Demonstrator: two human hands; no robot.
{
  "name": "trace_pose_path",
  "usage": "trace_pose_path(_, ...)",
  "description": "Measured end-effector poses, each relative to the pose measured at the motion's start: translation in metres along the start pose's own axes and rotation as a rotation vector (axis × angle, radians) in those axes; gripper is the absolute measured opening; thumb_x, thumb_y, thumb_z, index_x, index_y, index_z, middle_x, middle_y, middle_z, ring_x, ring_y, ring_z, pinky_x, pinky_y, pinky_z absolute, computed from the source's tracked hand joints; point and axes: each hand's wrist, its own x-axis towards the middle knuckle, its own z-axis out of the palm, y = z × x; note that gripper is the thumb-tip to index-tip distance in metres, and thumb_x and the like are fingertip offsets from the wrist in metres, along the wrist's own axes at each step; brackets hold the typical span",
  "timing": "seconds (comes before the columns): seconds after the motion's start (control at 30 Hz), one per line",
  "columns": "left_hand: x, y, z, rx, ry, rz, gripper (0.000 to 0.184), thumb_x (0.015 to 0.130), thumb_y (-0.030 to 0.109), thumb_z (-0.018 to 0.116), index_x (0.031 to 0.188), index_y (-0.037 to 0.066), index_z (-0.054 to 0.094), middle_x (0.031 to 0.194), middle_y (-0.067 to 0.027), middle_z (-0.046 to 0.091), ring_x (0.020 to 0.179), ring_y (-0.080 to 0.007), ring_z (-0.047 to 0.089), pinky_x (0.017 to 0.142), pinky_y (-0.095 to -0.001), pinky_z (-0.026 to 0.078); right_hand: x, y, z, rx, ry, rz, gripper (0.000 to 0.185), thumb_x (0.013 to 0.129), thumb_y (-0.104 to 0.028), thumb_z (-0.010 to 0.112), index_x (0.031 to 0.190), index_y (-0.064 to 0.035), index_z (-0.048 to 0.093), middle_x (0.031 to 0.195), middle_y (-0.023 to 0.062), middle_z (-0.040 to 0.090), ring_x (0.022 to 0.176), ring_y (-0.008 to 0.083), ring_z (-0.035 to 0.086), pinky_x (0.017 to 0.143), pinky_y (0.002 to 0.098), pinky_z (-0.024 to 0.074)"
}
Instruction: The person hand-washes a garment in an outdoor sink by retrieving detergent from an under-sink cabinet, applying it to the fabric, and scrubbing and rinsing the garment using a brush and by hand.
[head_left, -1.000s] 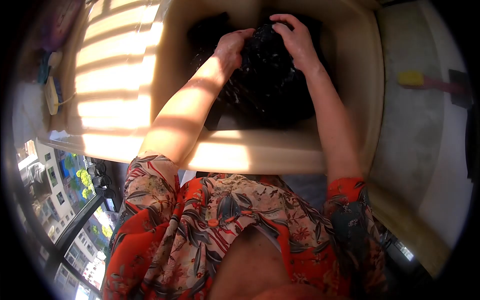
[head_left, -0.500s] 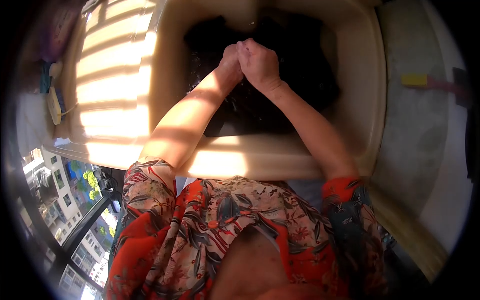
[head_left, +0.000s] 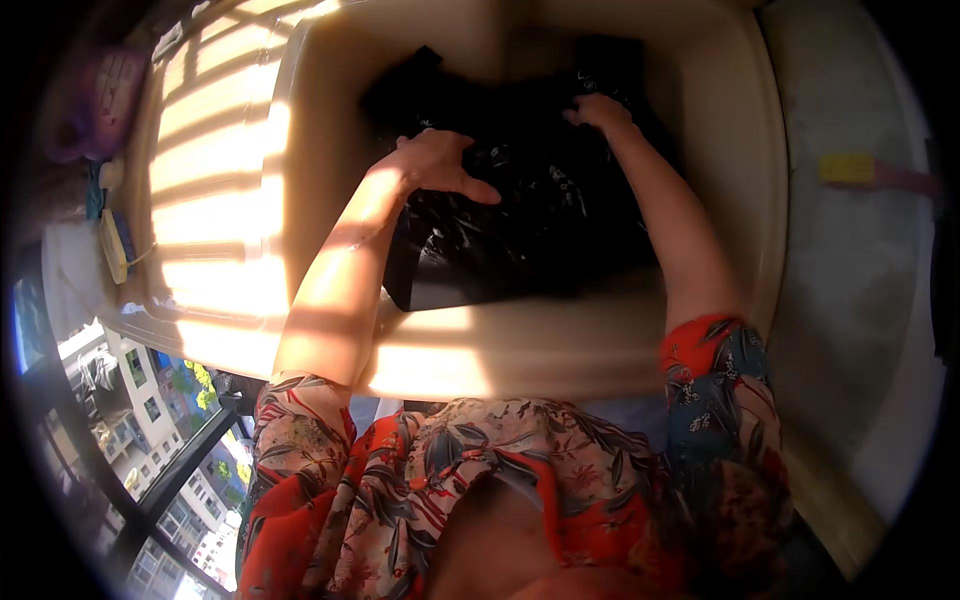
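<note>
Black wet-looking cloth (head_left: 540, 215) lies in the cream basin (head_left: 735, 200), with bright glints over its surface. Over the left part of the cloth is my left hand (head_left: 435, 162), its thumb stretched out and its fingers apart, holding nothing that shows. My right hand (head_left: 602, 112) is farther back on the right, low over the cloth or touching it. Its fingers are loosely bent and the visible tips stand a little apart. Contact under both palms is hidden.
A sunlit ribbed board (head_left: 215, 200) adjoins the basin on the left. Beside it are a yellow-and-white brush (head_left: 115, 245) and a purple plastic item (head_left: 105, 95). To the right, a yellow-headed brush (head_left: 847, 169) lies on a grey ledge (head_left: 835, 300).
My hands were closed together above the basin's middle. They have parted, left hand to the left and right hand to the right. The black cloth shows more glints.
</note>
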Motion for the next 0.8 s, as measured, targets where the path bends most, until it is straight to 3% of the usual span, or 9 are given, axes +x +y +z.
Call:
trace_pose_path(0.17,0.011,-0.010,0.010,0.046,-0.012,0.047,0.079,0.059,0.049,0.078,0.118,0.002,0.057,0.113,-0.0164,0.061,0.109,-0.0294,0.056,0.095,-0.0369,0.041,-0.030,0.068,0.075,0.050,-0.168,0.081,0.047,0.084,-0.045,0.053,0.118,-0.0121,0.058,0.112,0.0110,0.060,0.104,0.0274,0.056,0.088,0.0372,0.0444)
trace_pose_path(0.23,0.003,-0.002,0.000,-0.062,-0.107,0.050,0.081,0.060,0.048,0.078,0.121,0.000,0.055,0.113,-0.0178,0.061,0.110,-0.0296,0.055,0.097,-0.0367,0.040,-0.049,0.094,0.092,0.303,-0.221,0.057,0.046,0.085,-0.042,0.052,0.114,-0.0075,0.060,0.107,0.0118,0.062,0.099,0.0254,0.058,0.085,0.0360,0.0449)
trace_pose_path(0.33,0.003,-0.002,0.003,-0.415,0.122,0.054,0.077,0.062,0.041,0.079,0.119,-0.005,0.054,0.111,-0.0200,0.061,0.110,-0.0293,0.055,0.098,-0.0370,0.039,-0.072,0.129,0.083,0.859,-0.239,0.009,0.044,0.087,-0.038,0.052,0.109,-0.0007,0.062,0.098,0.0131,0.065,0.092,0.0223,0.060,0.081,0.0343,0.0455)
trace_pose_path(0.43,-0.006,0.018,-0.020,-0.659,0.382,0.236,0.060,0.068,0.025,0.076,0.114,-0.009,0.055,0.109,-0.0205,0.061,0.106,-0.0267,0.056,0.091,-0.0355,0.045,-0.102,0.122,-0.010,0.520,0.172,-0.130,0.033,0.086,-0.025,0.060,0.099,0.0054,0.064,0.085,0.0098,0.065,0.079,0.0163,0.060,0.072,0.0289,0.0464)
trace_pose_path(0.53,-0.003,0.047,-0.059,-1.152,0.231,0.322,0.045,0.074,0.006,0.065,0.114,-0.008,0.053,0.108,-0.0180,0.061,0.094,-0.0248,0.062,0.077,-0.0323,0.052,-0.139,0.080,-0.118,0.946,0.483,0.065,0.039,0.084,-0.031,0.065,0.105,0.0018,0.062,0.089,0.0080,0.065,0.082,0.0174,0.060,0.075,0.0273,0.0464)
trace_pose_path(0.63,0.068,0.047,-0.051,-1.275,0.473,0.265,0.047,0.075,0.007,0.065,0.118,-0.007,0.051,0.107,-0.0175,0.062,0.094,-0.0258,0.062,0.078,-0.0342,0.052,-0.117,0.057,-0.126,1.106,0.630,0.083,0.046,0.081,-0.036,0.069,0.112,-0.0039,0.059,0.099,0.0076,0.063,0.093,0.0185,0.058,0.082,0.0292,0.0451)
trace_pose_path(0.7,0.096,0.044,-0.025,-1.361,0.347,0.133,0.060,0.074,0.020,0.070,0.125,-0.001,0.048,0.114,-0.0174,0.058,0.103,-0.0263,0.058,0.083,-0.0379,0.050,-0.096,0.035,-0.095,1.227,0.502,-0.086,0.052,0.078,-0.041,0.071,0.116,-0.0085,0.057,0.110,0.0091,0.059,0.104,0.0202,0.054,0.089,0.0316,0.0426)
trace_pose_path(0.77,0.100,0.054,0.004,-1.298,0.296,-0.098,0.067,0.072,0.028,0.074,0.128,0.001,0.047,0.119,-0.0168,0.056,0.108,-0.0263,0.055,0.085,-0.0393,0.049,-0.066,0.010,-0.042,0.966,0.335,0.012,0.045,0.082,-0.040,0.067,0.112,-0.0077,0.057,0.105,0.0057,0.059,0.096,0.0179,0.056,0.083,0.0308,0.0451)
trace_pose_path(0.8,0.118,0.044,0.033,-1.193,0.331,-0.017,0.073,0.070,0.032,0.076,0.128,0.000,0.046,0.121,-0.0161,0.055,0.110,-0.0255,0.054,0.087,-0.0388,0.048,-0.049,0.002,-0.001,0.683,0.436,-0.021,0.039,0.083,-0.028,0.061,0.114,-0.0053,0.055,0.108,0.0124,0.059,0.099,0.0253,0.057,0.085,0.0359,0.0462)
